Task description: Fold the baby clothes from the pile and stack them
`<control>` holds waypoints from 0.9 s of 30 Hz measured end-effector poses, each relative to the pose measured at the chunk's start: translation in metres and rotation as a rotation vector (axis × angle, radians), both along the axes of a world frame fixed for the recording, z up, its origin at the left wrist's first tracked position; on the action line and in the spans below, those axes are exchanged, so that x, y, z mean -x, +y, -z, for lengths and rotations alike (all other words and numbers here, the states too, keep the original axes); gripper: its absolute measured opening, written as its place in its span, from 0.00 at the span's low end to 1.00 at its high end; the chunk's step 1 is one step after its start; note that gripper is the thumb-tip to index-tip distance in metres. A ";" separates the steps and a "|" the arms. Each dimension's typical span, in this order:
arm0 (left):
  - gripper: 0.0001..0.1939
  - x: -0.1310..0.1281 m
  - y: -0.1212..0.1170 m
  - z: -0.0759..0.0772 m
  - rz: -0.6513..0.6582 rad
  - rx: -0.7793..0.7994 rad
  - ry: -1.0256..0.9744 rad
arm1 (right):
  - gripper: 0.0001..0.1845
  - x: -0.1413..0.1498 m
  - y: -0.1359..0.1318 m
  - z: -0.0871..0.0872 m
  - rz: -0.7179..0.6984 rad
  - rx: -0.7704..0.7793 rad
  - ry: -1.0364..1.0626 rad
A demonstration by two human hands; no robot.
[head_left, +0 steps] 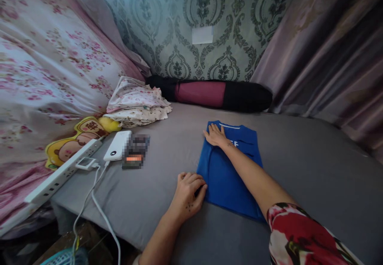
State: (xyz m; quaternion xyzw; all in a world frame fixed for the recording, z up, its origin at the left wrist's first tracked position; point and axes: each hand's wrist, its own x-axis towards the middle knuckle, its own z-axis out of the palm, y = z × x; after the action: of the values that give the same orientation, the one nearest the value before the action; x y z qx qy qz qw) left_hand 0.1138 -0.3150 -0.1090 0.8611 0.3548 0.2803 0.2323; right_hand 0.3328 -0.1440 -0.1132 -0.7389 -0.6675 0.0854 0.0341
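A blue shirt (229,185) lies folded into a rough rectangle on the grey bed sheet, its collar end with a white strip away from me. White letters show partly on its front, beside my forearm. My right hand (216,135) rests flat on the upper left part of the shirt, fingers spread and pointing away. At the shirt's lower left edge, my left hand (190,191) is curled, with thumb and fingertips closed at the fabric's border. How much cloth lies between those fingertips is hard to see.
A long black and maroon bag (200,93) lies along the wall. To the left are folded floral cloths (137,101), a yellow cushion (68,143), a white power strip (64,171), a white power bank (119,145) and a blurred dark item (136,151). White cables (92,193) hang over the bed edge.
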 end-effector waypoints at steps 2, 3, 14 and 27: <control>0.12 0.000 0.000 -0.001 -0.005 0.001 0.003 | 0.38 0.003 0.005 -0.001 -0.005 -0.041 -0.005; 0.12 0.000 0.000 -0.001 -0.009 -0.002 0.002 | 0.37 0.004 0.008 0.000 -0.008 -0.058 -0.011; 0.11 0.000 0.000 0.000 -0.008 -0.010 0.003 | 0.37 0.009 0.014 0.016 -0.008 -0.116 -0.001; 0.12 0.004 0.006 0.001 -0.390 0.012 -0.103 | 0.32 0.011 -0.025 -0.007 -0.013 -0.181 0.217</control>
State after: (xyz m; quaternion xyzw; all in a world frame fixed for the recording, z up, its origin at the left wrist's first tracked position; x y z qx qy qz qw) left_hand 0.1096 -0.3090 -0.1104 0.7591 0.5043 0.3619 0.1964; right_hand 0.3221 -0.1687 -0.1064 -0.7150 -0.6695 0.1047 0.1720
